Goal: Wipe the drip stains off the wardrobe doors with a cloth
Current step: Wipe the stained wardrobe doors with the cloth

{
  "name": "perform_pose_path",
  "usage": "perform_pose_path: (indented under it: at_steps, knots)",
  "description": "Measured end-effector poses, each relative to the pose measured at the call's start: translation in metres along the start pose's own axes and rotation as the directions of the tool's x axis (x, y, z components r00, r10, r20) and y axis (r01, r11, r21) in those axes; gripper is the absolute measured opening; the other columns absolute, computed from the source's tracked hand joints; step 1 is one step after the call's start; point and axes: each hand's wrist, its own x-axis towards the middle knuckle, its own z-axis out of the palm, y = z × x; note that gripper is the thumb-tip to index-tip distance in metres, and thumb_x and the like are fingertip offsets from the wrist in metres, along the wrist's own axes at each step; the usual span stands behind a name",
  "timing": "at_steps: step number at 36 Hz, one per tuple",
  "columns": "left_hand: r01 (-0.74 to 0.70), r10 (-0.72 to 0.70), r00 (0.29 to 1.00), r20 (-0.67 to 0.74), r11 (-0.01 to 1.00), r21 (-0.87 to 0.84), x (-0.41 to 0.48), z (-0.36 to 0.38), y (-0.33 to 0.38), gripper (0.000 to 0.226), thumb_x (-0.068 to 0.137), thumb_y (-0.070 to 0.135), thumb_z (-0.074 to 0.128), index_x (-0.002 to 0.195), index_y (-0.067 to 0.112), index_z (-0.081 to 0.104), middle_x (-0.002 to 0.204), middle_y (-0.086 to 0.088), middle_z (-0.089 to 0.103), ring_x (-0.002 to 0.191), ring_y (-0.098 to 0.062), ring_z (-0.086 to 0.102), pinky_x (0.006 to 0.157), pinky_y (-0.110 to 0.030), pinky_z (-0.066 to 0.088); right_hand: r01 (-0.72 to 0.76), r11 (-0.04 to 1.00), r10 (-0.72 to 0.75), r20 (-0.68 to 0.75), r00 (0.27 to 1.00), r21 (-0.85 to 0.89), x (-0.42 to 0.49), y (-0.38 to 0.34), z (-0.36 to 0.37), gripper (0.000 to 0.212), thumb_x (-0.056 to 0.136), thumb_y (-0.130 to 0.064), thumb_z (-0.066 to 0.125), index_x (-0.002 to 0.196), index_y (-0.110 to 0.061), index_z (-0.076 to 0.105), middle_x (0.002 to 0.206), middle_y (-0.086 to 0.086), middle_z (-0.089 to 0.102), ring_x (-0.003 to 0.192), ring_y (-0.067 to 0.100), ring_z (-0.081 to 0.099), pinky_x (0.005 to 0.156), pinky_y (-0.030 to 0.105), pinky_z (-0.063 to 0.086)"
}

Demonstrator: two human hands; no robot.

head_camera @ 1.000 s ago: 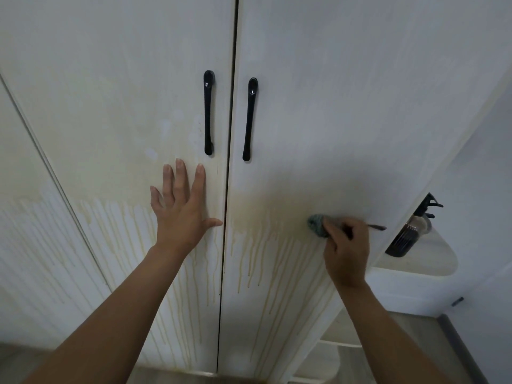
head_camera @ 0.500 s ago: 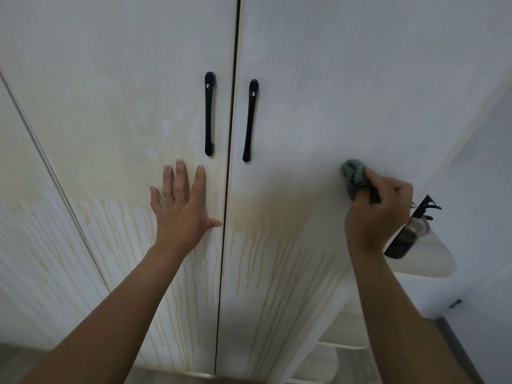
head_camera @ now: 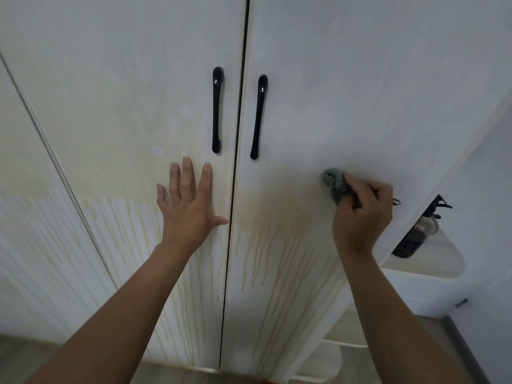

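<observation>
Cloth (head_camera: 332, 180) mostly hidden inside my right grip (head_camera: 363, 217); spray bottle (head_camera: 412, 239) partly hidden behind the edge of the right door (head_camera: 360, 92).

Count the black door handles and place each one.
2. One slim black bar handle sits on the cream left door, above the flat left hand; the other black handle on the cream right door, beside the gap. More may lie off-frame.

left hand (head_camera: 188, 212) flat with fingers spread, arm outstretched, right hand (head_camera: 363, 214) raised, fingers curled round cloth (head_camera: 333, 184)
</observation>
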Motion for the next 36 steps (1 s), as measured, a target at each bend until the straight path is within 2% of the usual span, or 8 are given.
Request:
perform_pose_path:
  at_steps: [5, 8, 11, 16, 20, 28, 31, 36]
  knots:
    - [-0.007, 0.007, 1.000, -0.014, 1.000, 0.004, 0.000, 0.002, -0.001, 0.142, 0.065, 0.059, 0.086, 0.163, 0.029, -0.013, 0.164, -0.001, -0.037, 0.152, -0.029, -0.032, 0.115, -0.077, 0.009, 0.225, 0.973, -0.216, 0.144, 0.966, -0.047, -0.041, 0.017, 0.005, 0.025, 0.102, -0.004, 0.052, 0.101, 0.003, 0.077, 0.089, 0.020, 0.057, 0.081, 0.026, 0.052, 0.074, 0.026, 0.047]
    - [-0.012, 0.012, 1.000, -0.016, 1.000, 0.004, 0.000, 0.001, -0.001, 0.143, 0.065, 0.060, 0.085, 0.162, 0.030, -0.014, 0.164, 0.000, -0.037, 0.152, -0.028, -0.032, 0.115, -0.078, 0.010, 0.403, 0.915, -0.363, 0.364, 0.858, -0.036, -0.076, 0.033, 0.003, 0.033, 0.107, -0.013, 0.049, 0.100, 0.001, 0.078, 0.089, 0.016, 0.057, 0.080, 0.028, 0.053, 0.058, 0.037, 0.051]
    - [-0.019, 0.019, 1.000, -0.023, 1.000, 0.002, 0.000, 0.002, -0.002, 0.143, 0.065, 0.060, 0.085, 0.162, 0.031, -0.015, 0.164, 0.000, -0.037, 0.152, -0.028, -0.032, 0.115, -0.078, 0.010, 0.338, 0.941, -0.299, 0.404, 0.864, -0.026, -0.079, 0.033, -0.001, 0.027, 0.101, -0.004, 0.052, 0.101, 0.000, 0.078, 0.091, 0.015, 0.058, 0.082, 0.029, 0.056, 0.063, 0.038, 0.054]
    - [-0.025, 0.026, 0.999, -0.029, 1.000, 0.008, 0.000, 0.003, -0.003, 0.144, 0.064, 0.061, 0.085, 0.161, 0.033, -0.017, 0.163, 0.001, -0.038, 0.152, -0.028, -0.032, 0.114, -0.079, 0.011, 0.191, 0.981, -0.183, 0.196, 0.963, -0.024, -0.039, 0.014, 0.003, 0.018, 0.089, 0.009, 0.067, 0.103, 0.002, 0.077, 0.093, 0.019, 0.061, 0.084, 0.027, 0.059, 0.079, 0.025, 0.050]
    - [-0.033, 0.034, 0.999, -0.037, 0.999, 0.015, 0.001, 0.004, -0.004, 0.143, 0.064, 0.062, 0.084, 0.161, 0.032, -0.017, 0.164, 0.000, -0.036, 0.152, -0.028, -0.032, 0.113, -0.079, 0.012, 0.208, 0.978, -0.200, 0.187, 0.962, -0.025, -0.038, 0.014, 0.009, 0.017, 0.091, 0.008, 0.066, 0.103, 0.002, 0.077, 0.092, 0.019, 0.060, 0.081, 0.029, 0.059, 0.074, 0.029, 0.050]
    - [-0.038, 0.038, 0.999, -0.039, 0.999, 0.018, 0.001, 0.005, -0.005, 0.145, 0.062, 0.064, 0.083, 0.161, 0.032, -0.017, 0.165, -0.001, -0.036, 0.152, -0.027, -0.032, 0.112, -0.080, 0.015, 0.405, 0.914, -0.338, 0.520, 0.785, -0.017, -0.127, 0.049, 0.006, 0.022, 0.100, -0.009, 0.058, 0.092, 0.000, 0.077, 0.085, 0.012, 0.058, 0.078, 0.029, 0.055, 0.055, 0.039, 0.053]
    - [-0.030, 0.031, 0.998, -0.052, 0.999, 0.022, 0.001, 0.005, -0.005, 0.145, 0.062, 0.063, 0.084, 0.161, 0.032, -0.017, 0.168, -0.004, -0.028, 0.152, -0.027, -0.033, 0.112, -0.080, 0.015, 0.265, 0.964, -0.233, 0.500, 0.834, 0.007, -0.114, 0.036, 0.003, 0.024, 0.091, -0.007, 0.056, 0.096, 0.001, 0.078, 0.088, 0.013, 0.062, 0.083, 0.025, 0.057, 0.062, 0.038, 0.056]
    - [-0.027, 0.029, 0.998, -0.059, 0.999, 0.026, 0.001, 0.005, -0.005, 0.147, 0.060, 0.063, 0.085, 0.161, 0.032, -0.017, 0.168, -0.006, -0.021, 0.152, -0.027, -0.032, 0.111, -0.080, 0.017, 0.114, 0.993, -0.118, 0.232, 0.965, 0.034, -0.035, -0.011, 0.002, 0.021, 0.080, -0.004, 0.065, 0.096, -0.001, 0.079, 0.083, 0.014, 0.062, 0.073, 0.017, 0.054, 0.071, 0.019, 0.041]
